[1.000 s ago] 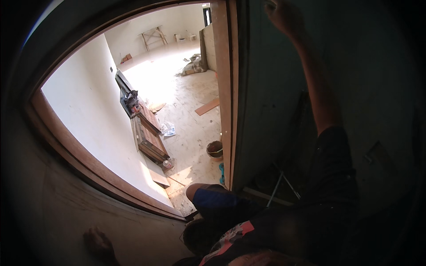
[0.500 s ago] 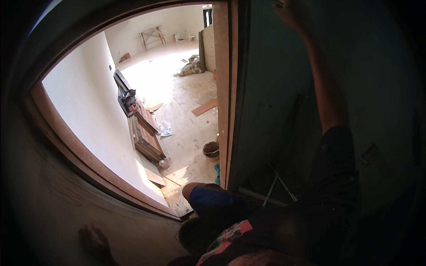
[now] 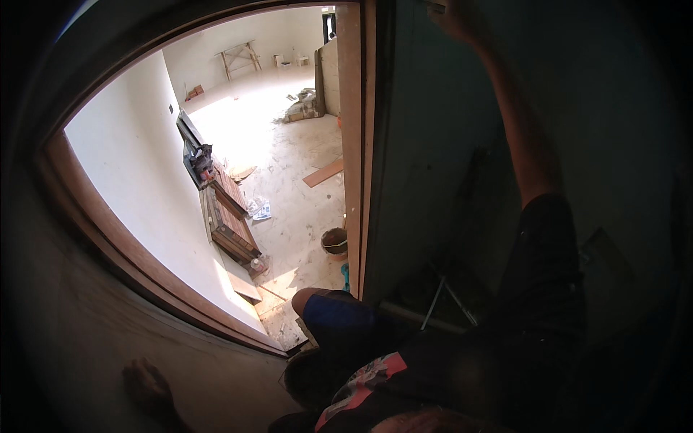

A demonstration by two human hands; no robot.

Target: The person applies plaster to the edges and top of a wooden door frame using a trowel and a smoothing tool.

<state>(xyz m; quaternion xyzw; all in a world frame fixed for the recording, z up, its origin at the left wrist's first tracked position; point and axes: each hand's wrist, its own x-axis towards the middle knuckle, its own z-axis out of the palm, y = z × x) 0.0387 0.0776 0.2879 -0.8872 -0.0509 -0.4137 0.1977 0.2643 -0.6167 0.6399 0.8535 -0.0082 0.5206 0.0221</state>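
From the middle of the view, the right hand [image 3: 453, 20] is up at 1 o'clock, at the top edge. Its arm is stretched up beside a dark wall [image 3: 426, 123]. The fingers bend in, and a small pale bit shows next to them. It is too dark to tell if the hand is clamped on it. The left hand [image 3: 146, 382] is low, at 8 o'clock, near the near wall [image 3: 216, 379]. Its fingers are a little bent and loosely apart. I cannot tell if they touch the wall.

A wooden door frame [image 3: 351, 130] goes around the bright room. One post runs from 12 o'clock down to 6 o'clock, between the two hands. A bent knee [image 3: 325, 307] is at 6 o'clock, by the bottom of that post.

Through the door, a bucket [image 3: 333, 242] sits on the floor [image 3: 299, 216] just below the middle. A flat board [image 3: 323, 173] lies toward 11 o'clock. Wood frames [image 3: 231, 231] lean at 9 o'clock. Two thin poles [image 3: 435, 303] cross at 4 o'clock.
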